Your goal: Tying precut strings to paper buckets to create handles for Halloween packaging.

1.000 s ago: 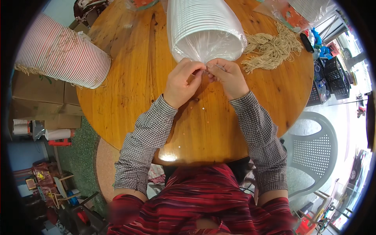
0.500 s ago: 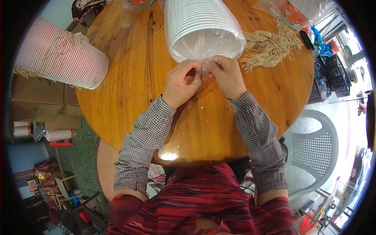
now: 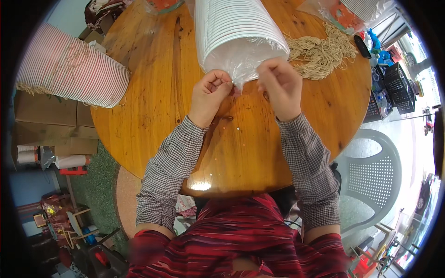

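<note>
A long stack of white buckets lies on the table inside a clear plastic bag, its open end toward me. Near that end the plastic is drawn together into a bunched neck. My left hand pinches this neck between thumb and fingers, and a short tuft of plastic sticks out beside the fingertips. Just right of the neck, my right hand is raised with bent fingers, apart from the tuft. Motion smears those fingers, so whether they grip anything is hidden.
Tan cords lie in a tangled pile on the round wooden table, right of the bag. At the left stands another, pinkish-white stack of buckets above cardboard boxes. A grey plastic chair is at the right.
My right hand has come away from the bunched plastic and moved right. My left hand keeps its pinch and has shifted slightly left; the plastic tuft now shows between the hands.
</note>
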Demonstrator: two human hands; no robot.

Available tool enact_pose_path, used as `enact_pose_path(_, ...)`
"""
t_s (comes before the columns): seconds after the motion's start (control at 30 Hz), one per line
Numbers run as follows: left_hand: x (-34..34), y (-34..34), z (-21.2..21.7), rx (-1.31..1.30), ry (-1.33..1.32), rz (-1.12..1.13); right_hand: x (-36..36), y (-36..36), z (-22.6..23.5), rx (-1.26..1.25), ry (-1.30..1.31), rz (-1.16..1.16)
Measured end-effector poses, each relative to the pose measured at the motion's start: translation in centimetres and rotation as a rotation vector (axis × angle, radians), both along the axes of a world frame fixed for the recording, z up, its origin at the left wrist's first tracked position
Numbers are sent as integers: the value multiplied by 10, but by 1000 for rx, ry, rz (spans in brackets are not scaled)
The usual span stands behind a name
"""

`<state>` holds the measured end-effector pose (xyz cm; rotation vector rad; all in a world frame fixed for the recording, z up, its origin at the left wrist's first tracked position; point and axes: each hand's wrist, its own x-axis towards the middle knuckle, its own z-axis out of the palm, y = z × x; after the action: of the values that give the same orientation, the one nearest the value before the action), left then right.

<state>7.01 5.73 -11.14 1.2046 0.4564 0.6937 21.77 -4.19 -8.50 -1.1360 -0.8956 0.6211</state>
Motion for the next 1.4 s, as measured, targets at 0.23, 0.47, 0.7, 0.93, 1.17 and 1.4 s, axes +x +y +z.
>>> enact_pose_path(0.23,1,0,-2,56,-106,49,-22,5,-4,-221,-529,-48)
enact_pose_path(0.47,-2,-6,4,722,68,212,-22,5,-13,-159,-532,-68)
enact_pose_path(0.7,-2,-5,11,1218,193,322,-24,5,-20,-192,-479,-95)
enact_pose_path(0.93,-2,-2,9,1328,260,384,-26,7,-17,-190,-508,-73)
enact_pose_path(1.17,-3,6,2,807,174,194,-24,9,-21,-231,-357,-67)
enact_pose_path(1.4,1,0,-3,577,103,186,-30,3,-13,-149,-425,-141)
